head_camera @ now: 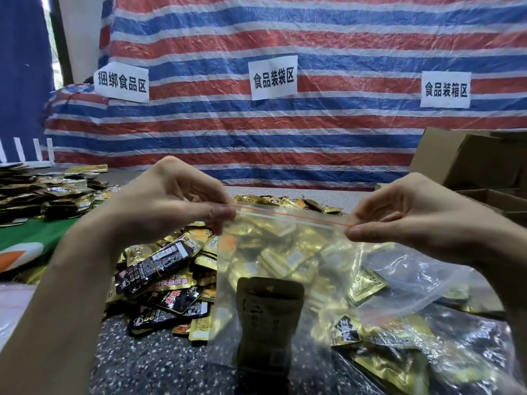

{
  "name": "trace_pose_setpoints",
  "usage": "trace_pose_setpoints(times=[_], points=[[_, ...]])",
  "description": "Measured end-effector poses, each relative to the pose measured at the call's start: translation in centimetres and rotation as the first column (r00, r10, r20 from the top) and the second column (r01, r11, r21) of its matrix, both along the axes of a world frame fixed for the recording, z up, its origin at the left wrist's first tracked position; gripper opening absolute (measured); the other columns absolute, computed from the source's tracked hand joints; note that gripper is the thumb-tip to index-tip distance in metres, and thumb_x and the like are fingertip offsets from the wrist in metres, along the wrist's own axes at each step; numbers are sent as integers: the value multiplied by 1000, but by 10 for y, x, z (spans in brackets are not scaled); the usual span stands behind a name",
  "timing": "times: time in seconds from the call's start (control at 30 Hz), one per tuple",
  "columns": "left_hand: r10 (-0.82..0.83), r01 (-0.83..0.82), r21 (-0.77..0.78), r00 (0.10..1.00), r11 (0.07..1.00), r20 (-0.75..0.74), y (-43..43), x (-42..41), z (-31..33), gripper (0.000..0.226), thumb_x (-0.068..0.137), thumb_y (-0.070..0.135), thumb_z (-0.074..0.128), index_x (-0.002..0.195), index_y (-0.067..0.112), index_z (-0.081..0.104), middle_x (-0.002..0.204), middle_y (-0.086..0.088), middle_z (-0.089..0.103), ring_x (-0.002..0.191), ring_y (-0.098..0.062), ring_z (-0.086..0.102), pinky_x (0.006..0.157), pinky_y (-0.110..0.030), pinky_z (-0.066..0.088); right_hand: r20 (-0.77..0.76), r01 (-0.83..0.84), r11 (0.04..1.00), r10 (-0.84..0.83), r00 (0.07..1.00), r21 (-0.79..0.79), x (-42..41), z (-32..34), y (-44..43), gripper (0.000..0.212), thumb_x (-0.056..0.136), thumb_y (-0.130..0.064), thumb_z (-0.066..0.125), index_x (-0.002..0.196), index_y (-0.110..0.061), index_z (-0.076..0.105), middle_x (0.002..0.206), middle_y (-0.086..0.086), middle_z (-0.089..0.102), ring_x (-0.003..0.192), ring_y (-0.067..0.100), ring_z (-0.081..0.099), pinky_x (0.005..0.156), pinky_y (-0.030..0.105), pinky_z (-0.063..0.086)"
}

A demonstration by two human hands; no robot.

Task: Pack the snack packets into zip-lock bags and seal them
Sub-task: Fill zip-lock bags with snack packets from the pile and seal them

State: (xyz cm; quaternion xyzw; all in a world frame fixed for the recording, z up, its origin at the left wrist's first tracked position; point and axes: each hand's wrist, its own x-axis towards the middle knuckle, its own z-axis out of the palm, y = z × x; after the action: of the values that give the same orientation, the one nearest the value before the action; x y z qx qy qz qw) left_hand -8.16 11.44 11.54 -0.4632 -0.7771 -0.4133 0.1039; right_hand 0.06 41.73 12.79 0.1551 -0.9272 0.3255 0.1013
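a: where's the zip-lock bag [285, 252]?
b: you hold it up between your hands. your left hand [171, 203] pinches the left end of its red zip strip [291, 215], your right hand [422, 220] pinches the right end.
a: and the snack packets [171, 269]?
b: heaped behind the bag and to its left. one dark packet [268, 309] shows through the bag, low down. cardboard boxes [470, 161] stand beyond its right end.

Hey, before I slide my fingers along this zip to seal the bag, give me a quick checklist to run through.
1. Left hand pinches one end of the zip strip: ok.
2. Right hand pinches the other end: ok.
3. Strip pulled straight between them: ok.
4. Strip already pressed shut: cannot tell.
5. Zip-lock bag filled: cannot tell, the loose pile shows through it.
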Motion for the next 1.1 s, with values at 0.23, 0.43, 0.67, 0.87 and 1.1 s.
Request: trace_pose_setpoints(times=[0.23,0.43,0.67,0.87,1.1], points=[[57,-58,-14,998,998,-31,-5,0,1,10,76,28,74,81,22,80,78,-2,77,81,-21,73,93,-37,54,26,-61,997,62,998,-44,0,-1,7,28,64,-37,76,87,-23,81,90,-5,78,88,10,73,91,40,55],[60,-59,-37,998,998,27,-10,-1,1,10,75,27,72,80,22,80,78,-3,77,81,-17,73,74,-13,54,-15,-100,995,100,995,1,-1,-3,4,16,79,-17,81,85,-32,81,87,-4,77,84,15,71,81,41,58],[75,-68,-99,995,993,72,-16,-1,2,16,77,36,72,84,25,80,81,-3,77,76,-16,73,70,-23,58,-38,-93,996,93,995,3,0,-3,2,20,78,-17,81,86,-34,81,86,-1,75,83,21,69,83,46,59],[103,-98,-67,992,993,71,-13,-4,1,18,72,35,74,86,26,81,81,1,78,76,-12,74,66,-14,55,-16,-32,999,32,999,-15,2,-2,1,18,81,-2,77,85,-20,78,82,-2,75,79,10,71,77,33,57],[119,-119,2,992,993,30,-7,-1,-1,12,68,29,74,78,24,79,79,-1,76,73,-10,70,65,-14,54,-77,-38,999,34,996,-39,4,0,-13,21,80,-3,67,87,-21,76,76,12,66,68,18,60,71,48,52]])
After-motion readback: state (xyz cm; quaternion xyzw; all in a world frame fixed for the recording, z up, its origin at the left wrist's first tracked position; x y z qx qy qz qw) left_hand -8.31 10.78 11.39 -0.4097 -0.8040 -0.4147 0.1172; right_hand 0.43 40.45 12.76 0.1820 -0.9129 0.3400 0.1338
